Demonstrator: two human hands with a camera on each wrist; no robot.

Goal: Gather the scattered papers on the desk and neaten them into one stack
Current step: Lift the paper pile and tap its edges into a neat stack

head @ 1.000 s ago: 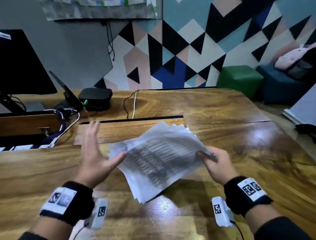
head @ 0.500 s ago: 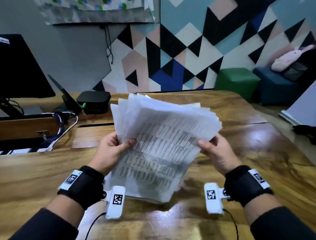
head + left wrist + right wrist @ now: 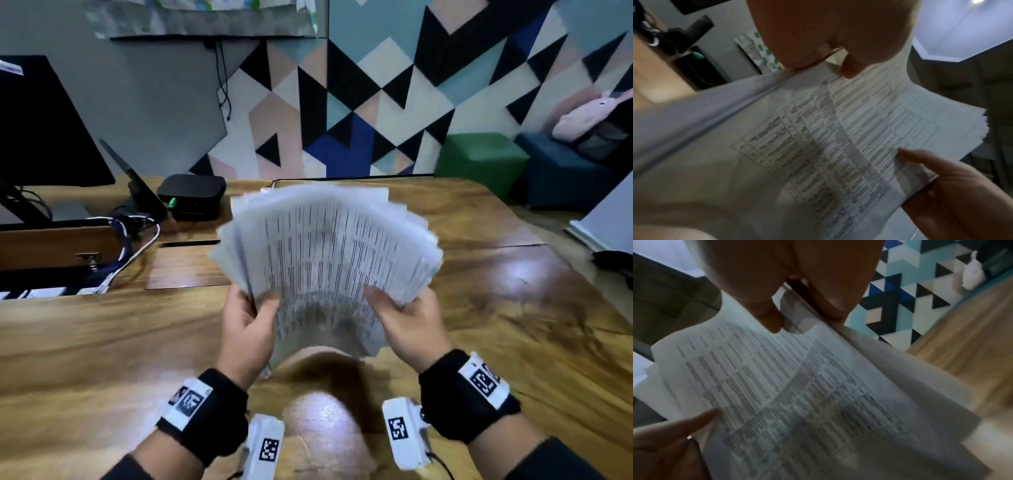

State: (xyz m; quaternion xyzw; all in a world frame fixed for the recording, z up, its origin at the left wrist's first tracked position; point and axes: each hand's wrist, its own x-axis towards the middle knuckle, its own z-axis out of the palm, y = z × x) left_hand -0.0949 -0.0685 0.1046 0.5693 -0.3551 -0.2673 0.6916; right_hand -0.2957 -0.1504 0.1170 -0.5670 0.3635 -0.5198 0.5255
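Above the glossy wooden desk [image 3: 102, 342], left hand [image 3: 245, 334] and right hand [image 3: 409, 325] each grasp a side of the fanned white printed papers [image 3: 325, 260]; loosening slightly while tapping the edges down should square them.

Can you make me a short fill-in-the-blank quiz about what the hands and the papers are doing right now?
1. The papers are held by ____ hands, the left hand and the right hand.
2. The sheets' top edges are ____ out, not squared.
3. The top sheet is printed with a ____ of text.
4. Under the papers lies a ____ desk.

Missing words: both; fanned; table; wooden
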